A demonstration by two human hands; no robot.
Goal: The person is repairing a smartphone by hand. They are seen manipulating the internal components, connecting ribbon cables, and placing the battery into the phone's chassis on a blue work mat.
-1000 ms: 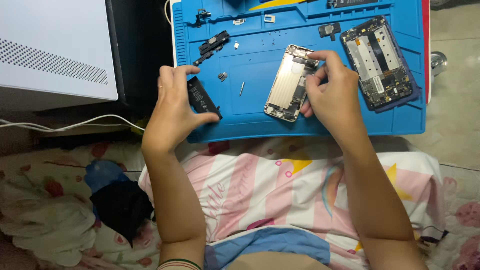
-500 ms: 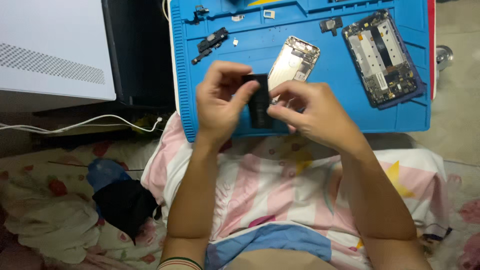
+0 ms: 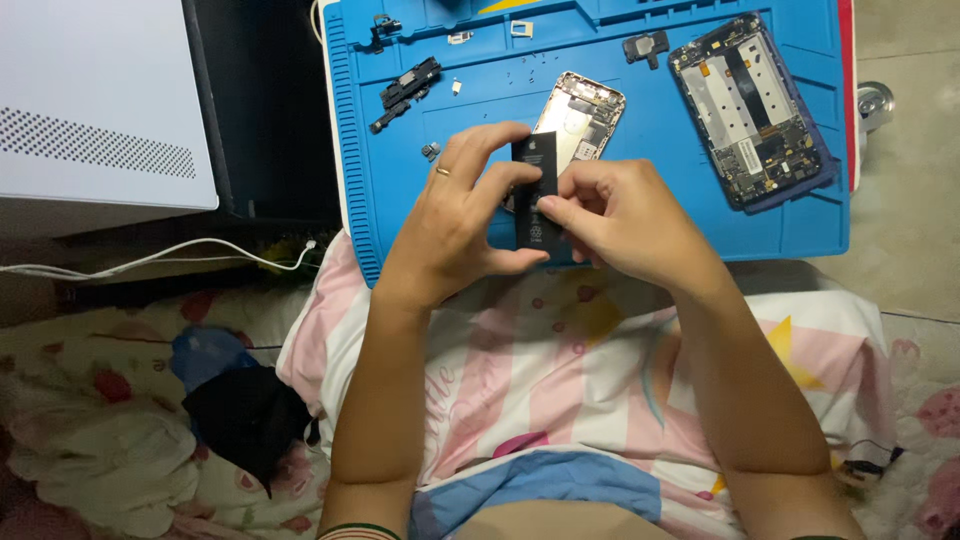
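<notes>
Head view: only one camera, looking down at your hands over the blue repair mat (image 3: 780,215).
Battery: flat black phone battery (image 3: 534,190) held upright off the mat, just in front of the open silver phone shell (image 3: 585,115), near the mat's front edge.
Left hand: your left hand (image 3: 455,225) pinches the battery's left edge, fingers curled close around it, thumb below; a ring shows on one finger.
Right hand: your right hand (image 3: 620,215) is closed on the battery's lower right edge with thumb and fingertips.
Bending risk: both hands press on opposite edges, so a twist between them could kink the cell, I judge.
Puncture risk: nails digging into the soft face could dent or pierce it.
Drop risk: the battery hangs over the mat's front edge above the pink striped cloth (image 3: 560,400); a slip would send it into your lap.
Small parts: loose screws (image 3: 431,151) and a black speaker strip (image 3: 405,90) lie on the mat left of the shell; a sweeping wrist could scatter them.
Second phone: a bare circuit-board frame (image 3: 750,105) sits at the mat's right side, well apart from your hands.
White box: a white case (image 3: 95,100) stands left of the mat.
</notes>
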